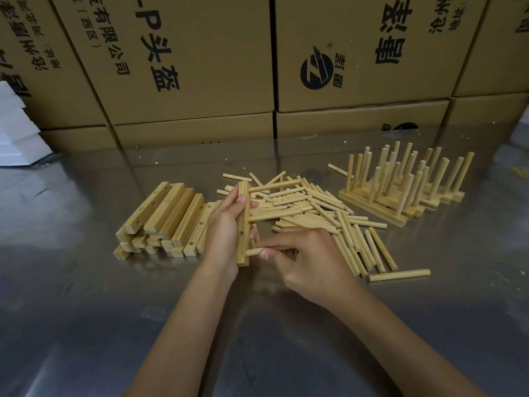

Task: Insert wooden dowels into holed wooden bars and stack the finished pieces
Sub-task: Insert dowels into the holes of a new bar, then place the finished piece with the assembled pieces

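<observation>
While the left hand (226, 227) has its grip wrapped around the holed bar (243, 224), holding it on edge with its long axis running away from the person, the whole next move comes down to how the dowel (254, 251) lines up against that bar. That dowel is pinched between thumb and fingers of the right hand (303, 259), lying crosswise to the bar, its free tip pointing left and sitting right at the bar's near end, just about touching its right face. One open hole shows on that face a bit further up the bar from the tip, so I'd guess the dowel needs a small nudge away from the person to find it, though there could be a hole right at the tip that I can't make out. Right hand is clearly the closer one to do the pushing. Loose dowels (315, 207) are piled to the right of the bar, spare bars (163, 219) stacked to its left, finished pieces (400, 184) further right on the table (86, 310)
</observation>
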### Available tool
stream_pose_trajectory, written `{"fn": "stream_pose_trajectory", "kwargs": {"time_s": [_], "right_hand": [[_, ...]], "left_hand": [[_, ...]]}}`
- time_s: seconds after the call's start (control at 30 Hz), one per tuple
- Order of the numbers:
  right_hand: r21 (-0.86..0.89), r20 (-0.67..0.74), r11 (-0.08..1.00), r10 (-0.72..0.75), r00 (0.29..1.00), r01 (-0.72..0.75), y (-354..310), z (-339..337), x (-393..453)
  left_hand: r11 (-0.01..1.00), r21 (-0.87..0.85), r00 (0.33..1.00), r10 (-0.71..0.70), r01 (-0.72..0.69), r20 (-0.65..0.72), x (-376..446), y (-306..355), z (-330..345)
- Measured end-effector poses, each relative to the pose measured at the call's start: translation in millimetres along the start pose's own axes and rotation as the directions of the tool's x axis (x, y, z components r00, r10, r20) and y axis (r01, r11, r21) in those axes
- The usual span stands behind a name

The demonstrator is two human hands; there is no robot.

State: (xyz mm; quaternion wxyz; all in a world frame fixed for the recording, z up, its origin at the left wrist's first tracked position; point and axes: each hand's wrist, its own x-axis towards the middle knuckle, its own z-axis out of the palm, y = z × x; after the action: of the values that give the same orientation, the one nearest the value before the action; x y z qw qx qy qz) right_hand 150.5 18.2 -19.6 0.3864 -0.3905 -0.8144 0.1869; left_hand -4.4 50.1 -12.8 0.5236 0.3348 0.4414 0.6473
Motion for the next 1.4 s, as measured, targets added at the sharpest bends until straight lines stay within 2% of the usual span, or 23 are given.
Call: {"fn": "stream_pose_trajectory", "kwargs": {"time_s": [0.13, 0.23, 0.33, 0.37, 0.43, 0.5, 0.6, 0.73, 0.83, 0.9, 1.03, 1.17, 1.27, 1.4], "right_hand": [[0.101, -0.007, 0.988, 0.120, 0.993, -0.119, 0, -9, 2], [0.228, 0.074, 0.948, 0.211, 0.975, -0.223, -3, -14, 3], [0.471, 0.212, 0.790, 0.331, 0.919, -0.393, -4, -18, 6], [0.500, 0.249, 0.752, 0.349, 0.903, -0.429, -5, -18, 6], [0.484, 0.280, 0.746, 0.363, 0.889, -0.457, -8, -15, 5], [0.482, 0.247, 0.749, 0.381, 0.891, -0.454, -10, -9, 4], [0.537, 0.196, 0.703, 0.434, 0.879, -0.467, -6, -8, 5], [0.564, 0.221, 0.652, 0.471, 0.854, -0.506, -4, -9, 6], [0.553, 0.217, 0.632, 0.520, 0.826, -0.543, -2, -8, 8], [0.528, 0.156, 0.648, 0.562, 0.813, -0.549, 3, -13, 11], [0.383, -0.078, 0.767, 0.582, 0.809, -0.515, 24, -37, 17], [0.086, -0.322, 0.829, 0.547, 0.773, -0.552, 53, -67, 11], [-0.080, -0.425, 0.790, 0.524, 0.738, -0.607, 72, -84, 3], [-0.140, -0.461, 0.690, 0.590, 0.663, -0.711, 89, -97, -5]], "left_hand": [[1.000, 0.002, 1.000, -0.008, 0.008, 0.018, 1, 2, -1], [0.999, -0.006, 0.999, -0.037, 0.037, 0.001, 3, 2, -2], [0.995, -0.083, 0.999, -0.051, 0.051, 0.000, 6, 4, -4], [0.993, -0.111, 0.999, -0.044, 0.042, -0.012, 7, 4, -6], [0.990, -0.142, 0.998, -0.015, 0.007, -0.054, 8, 3, -7], [0.987, -0.158, 0.996, 0.009, -0.023, -0.090, 7, 3, -5], [0.967, -0.251, 0.993, 0.009, -0.038, -0.115, 3, -1, 3], [0.946, -0.307, 0.990, 0.062, -0.099, -0.130, 0, -5, 16], [0.947, -0.306, 0.993, 0.073, -0.100, -0.098, 0, -8, 19], [0.956, -0.283, 0.997, 0.073, -0.080, -0.036, 0, -10, 20], [0.993, 0.045, 0.989, 0.100, -0.106, 0.107, -5, -16, 21], [0.954, 0.276, 0.989, 0.080, -0.113, 0.128, -9, -23, 21], [0.945, 0.313, 0.990, 0.054, -0.094, 0.133, -9, -24, 21], [0.944, 0.310, 0.987, 0.066, -0.109, 0.146, -10, -22, 22]]}}
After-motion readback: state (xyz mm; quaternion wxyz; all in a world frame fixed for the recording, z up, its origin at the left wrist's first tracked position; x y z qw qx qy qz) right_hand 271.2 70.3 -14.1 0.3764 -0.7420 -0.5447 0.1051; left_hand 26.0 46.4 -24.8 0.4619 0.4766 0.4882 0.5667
